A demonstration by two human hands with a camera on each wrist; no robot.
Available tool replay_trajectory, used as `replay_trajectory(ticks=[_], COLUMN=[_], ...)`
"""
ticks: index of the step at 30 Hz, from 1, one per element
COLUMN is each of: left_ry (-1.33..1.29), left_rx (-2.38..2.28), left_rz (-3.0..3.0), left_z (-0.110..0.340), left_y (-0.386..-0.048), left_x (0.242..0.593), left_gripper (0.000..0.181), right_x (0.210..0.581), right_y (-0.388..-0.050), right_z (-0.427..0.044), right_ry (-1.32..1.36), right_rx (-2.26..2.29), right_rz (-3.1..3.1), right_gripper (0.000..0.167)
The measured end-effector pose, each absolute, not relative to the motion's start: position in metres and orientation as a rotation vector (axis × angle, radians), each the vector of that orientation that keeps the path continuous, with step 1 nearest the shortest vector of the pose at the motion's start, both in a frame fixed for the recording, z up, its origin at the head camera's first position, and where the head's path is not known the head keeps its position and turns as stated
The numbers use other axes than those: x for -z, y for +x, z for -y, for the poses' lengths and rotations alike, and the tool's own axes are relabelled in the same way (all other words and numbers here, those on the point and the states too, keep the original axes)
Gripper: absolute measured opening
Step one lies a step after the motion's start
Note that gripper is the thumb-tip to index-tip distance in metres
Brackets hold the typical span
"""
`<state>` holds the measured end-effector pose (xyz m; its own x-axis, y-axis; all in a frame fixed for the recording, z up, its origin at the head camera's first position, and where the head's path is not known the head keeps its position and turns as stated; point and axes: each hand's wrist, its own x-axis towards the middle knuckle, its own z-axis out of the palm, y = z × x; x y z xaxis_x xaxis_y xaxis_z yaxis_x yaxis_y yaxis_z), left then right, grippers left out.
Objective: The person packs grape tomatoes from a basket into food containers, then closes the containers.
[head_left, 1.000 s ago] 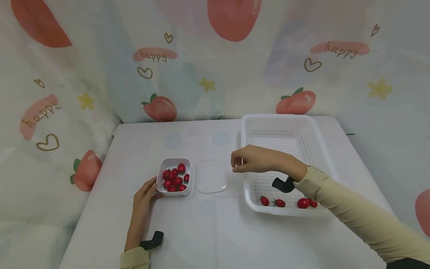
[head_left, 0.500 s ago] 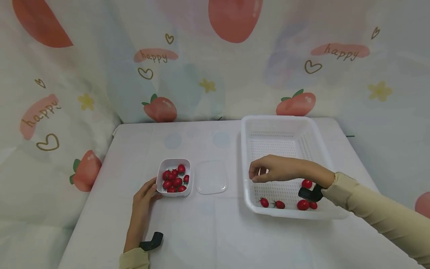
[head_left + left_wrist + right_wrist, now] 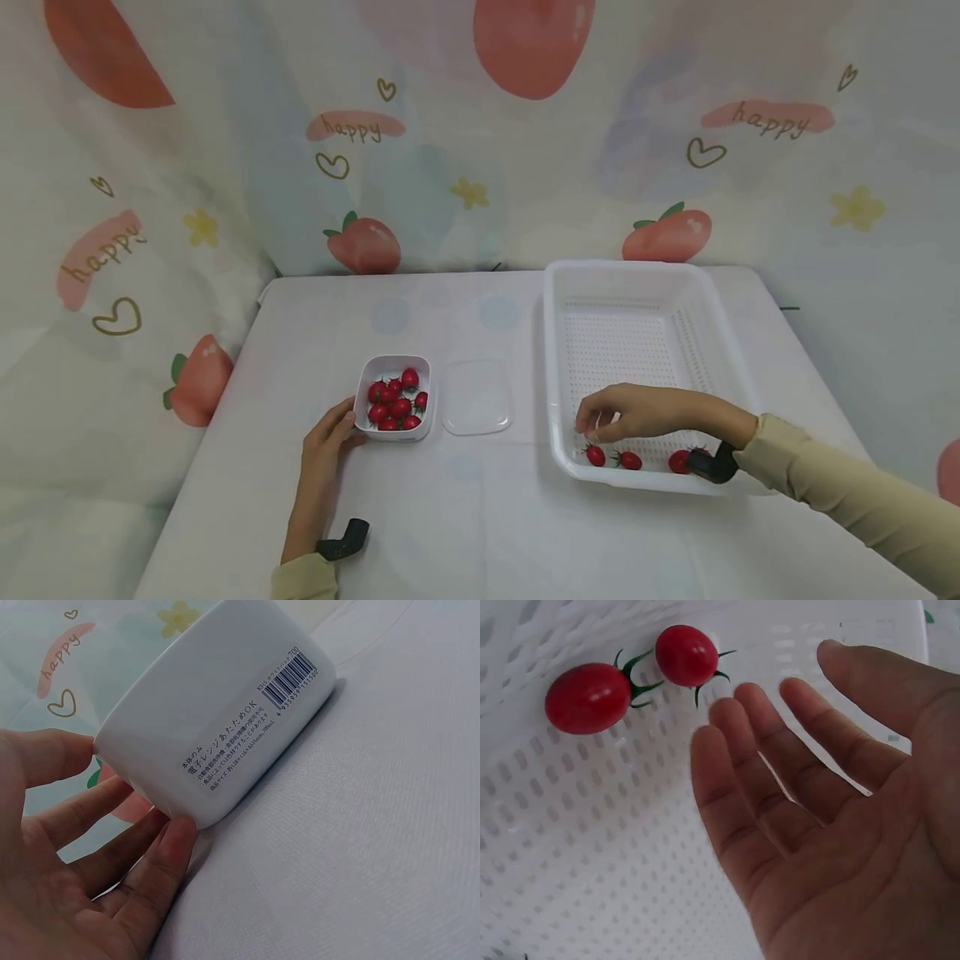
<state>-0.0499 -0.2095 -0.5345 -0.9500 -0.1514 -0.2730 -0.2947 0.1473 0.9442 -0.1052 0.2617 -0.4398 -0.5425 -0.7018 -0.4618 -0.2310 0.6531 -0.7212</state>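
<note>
My left hand touches the left side of a small white container with its fingertips. Several red cherry tomatoes lie inside. In the left wrist view, the container has printed text and a barcode, and the fingers are spread against its wall. My right hand, with nothing in it, hovers low inside the white perforated basket. Its fingers are loosely bent above a cherry tomato, with another tomato beside it. In the right wrist view, two tomatoes with green stems, one a rounder tomato, lie just beyond the fingertips.
Between the container and the basket lies a clear plastic lid on the white-covered table. More tomatoes sit along the basket's near side, partly behind the black wrist camera. A printed backdrop stands behind the table.
My right hand has moved from the basket's left rim rightward and down toward the tomatoes at the near side. The left hand stays at the container, and the view has shifted slightly.
</note>
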Motion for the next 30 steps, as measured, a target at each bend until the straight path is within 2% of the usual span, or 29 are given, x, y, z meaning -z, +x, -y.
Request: replay_trajectory(ticks=[19,30], left_ry=[-0.438,-0.437], left_rx=[-1.952,-1.937], left_rz=[-2.280,-2.286], left_z=[0.209,0.209], left_y=[-0.050,-0.050], left_x=[0.534,0.533], left_gripper=[0.046,0.045], right_x=[0.459,0.463], right_y=[-0.111,-0.114], right_z=[-0.263,-0.259], right_ry=[-0.597,-0.618], right_rx=[0.737,0.744], right_rz=[-1.950,-1.874], right_gripper=[0.020,0.018])
